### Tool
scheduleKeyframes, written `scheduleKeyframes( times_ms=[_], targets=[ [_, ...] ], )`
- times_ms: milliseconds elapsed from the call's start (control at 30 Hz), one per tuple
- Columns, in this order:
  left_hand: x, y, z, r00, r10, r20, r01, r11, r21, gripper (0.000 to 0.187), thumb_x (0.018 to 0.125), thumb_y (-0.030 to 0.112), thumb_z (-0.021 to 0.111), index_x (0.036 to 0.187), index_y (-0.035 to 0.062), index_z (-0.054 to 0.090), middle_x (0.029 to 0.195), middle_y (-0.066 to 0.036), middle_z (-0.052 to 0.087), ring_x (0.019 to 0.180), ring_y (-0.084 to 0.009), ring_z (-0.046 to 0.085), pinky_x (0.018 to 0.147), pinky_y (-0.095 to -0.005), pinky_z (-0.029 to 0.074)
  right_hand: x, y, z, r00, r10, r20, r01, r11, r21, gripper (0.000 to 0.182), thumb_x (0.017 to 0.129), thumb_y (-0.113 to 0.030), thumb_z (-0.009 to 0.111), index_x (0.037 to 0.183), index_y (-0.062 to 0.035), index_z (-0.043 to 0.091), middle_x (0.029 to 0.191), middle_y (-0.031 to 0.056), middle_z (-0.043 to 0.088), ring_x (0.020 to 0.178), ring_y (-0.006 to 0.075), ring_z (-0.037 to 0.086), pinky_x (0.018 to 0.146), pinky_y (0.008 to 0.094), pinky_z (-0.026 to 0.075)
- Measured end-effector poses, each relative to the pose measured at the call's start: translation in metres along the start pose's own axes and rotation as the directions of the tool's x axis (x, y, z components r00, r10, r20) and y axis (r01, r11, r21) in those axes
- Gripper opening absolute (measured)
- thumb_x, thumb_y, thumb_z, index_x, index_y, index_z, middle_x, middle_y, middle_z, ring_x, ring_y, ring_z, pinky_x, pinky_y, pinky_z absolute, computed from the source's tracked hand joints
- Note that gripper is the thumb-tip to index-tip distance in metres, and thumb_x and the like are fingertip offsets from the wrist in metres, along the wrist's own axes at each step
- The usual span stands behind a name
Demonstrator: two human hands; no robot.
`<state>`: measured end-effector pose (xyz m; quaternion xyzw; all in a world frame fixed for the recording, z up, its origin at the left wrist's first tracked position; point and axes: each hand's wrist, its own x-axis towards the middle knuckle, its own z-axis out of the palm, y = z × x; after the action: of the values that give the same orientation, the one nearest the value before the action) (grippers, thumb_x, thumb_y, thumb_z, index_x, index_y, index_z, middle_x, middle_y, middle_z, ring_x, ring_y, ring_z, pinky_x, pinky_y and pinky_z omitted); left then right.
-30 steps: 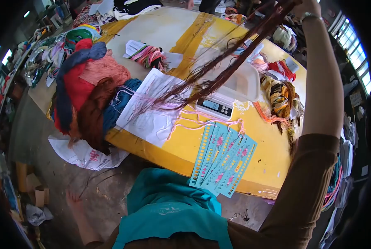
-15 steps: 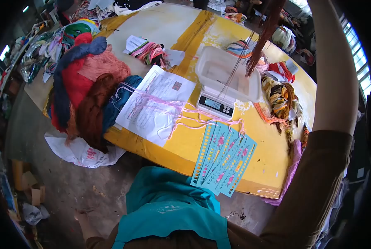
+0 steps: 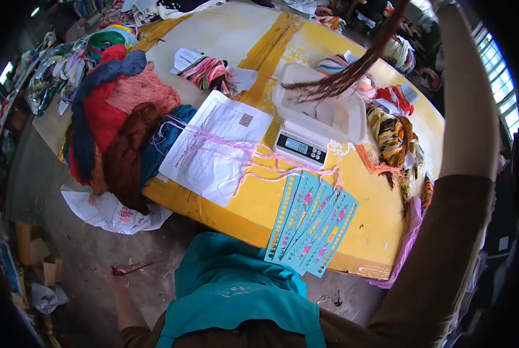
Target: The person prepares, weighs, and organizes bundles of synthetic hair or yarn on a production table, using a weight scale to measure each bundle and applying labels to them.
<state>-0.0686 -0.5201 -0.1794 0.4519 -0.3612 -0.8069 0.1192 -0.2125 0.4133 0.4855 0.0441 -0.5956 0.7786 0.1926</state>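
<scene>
At the lower left, my left hand (image 3: 119, 277) is low beside the table, its fingers closed on a few thin dark brown threads (image 3: 140, 267). My right arm (image 3: 467, 110) reaches up along the right side, and its hand is cut off by the top edge. A hank of reddish-brown yarn (image 3: 371, 58) hangs from the top of the view, its loose ends spread leftward over a clear plastic tray (image 3: 352, 130). That tray rests on a small digital scale (image 3: 299, 148). Blue punched cards (image 3: 314, 223) with pink yarn strands (image 3: 271, 169) tied on lie at the front edge.
On the yellow table (image 3: 253, 214), a printed sheet (image 3: 213, 156) lies left of the scale. Yarn in red, navy, salmon and brown is heaped at the left (image 3: 105, 116). Several multicoloured hanks (image 3: 392, 139) lie at the right. A white bag (image 3: 114, 211) is below the table edge.
The brown hank has swung, its lower ends moving left and fanning out above the tray. My left hand has come up slightly, and brown threads now show in it.
</scene>
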Motion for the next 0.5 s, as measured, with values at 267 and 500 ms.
scheduleKeyframes(
  times_ms=[267, 500],
  targets=[
    [-0.026, -0.008, 0.040, 0.882, -0.365, 0.300, 0.283, 0.916, 0.283, 0.018, 0.094, 0.027, 0.053, 0.083, 0.0143, 0.060, 0.053, 0.005, 0.037, 0.036, -0.0085, 0.023, 0.032, -0.0257, 0.023, -0.140, 0.270, -0.079, 0.997, 0.054, 0.047, 0.063, -0.358, -0.932, 0.018, 0.082, -0.022, 0.059, 0.089, -0.0075, 0.069, 0.083, 0.0135, 0.069, 0.070, 0.0294, 0.067, 0.065, 0.0420, 0.053],
    [-0.082, -0.057, 0.104, 0.937, -0.221, 0.271, 0.073, 0.882, 0.465, 0.012, 0.095, 0.020, 0.058, 0.085, 0.0127, 0.057, 0.062, 0.003, 0.044, 0.041, -0.0069, 0.029, 0.036, -0.0238, 0.021, -0.270, 0.319, -0.026, 0.933, -0.305, 0.192, 0.102, -0.287, -0.953, 0.015, 0.075, -0.021, 0.070, 0.088, -0.0128, 0.068, 0.095, 0.0035, 0.065, 0.103, 0.0249, 0.058, 0.086, 0.0423, 0.042]
  ],
)
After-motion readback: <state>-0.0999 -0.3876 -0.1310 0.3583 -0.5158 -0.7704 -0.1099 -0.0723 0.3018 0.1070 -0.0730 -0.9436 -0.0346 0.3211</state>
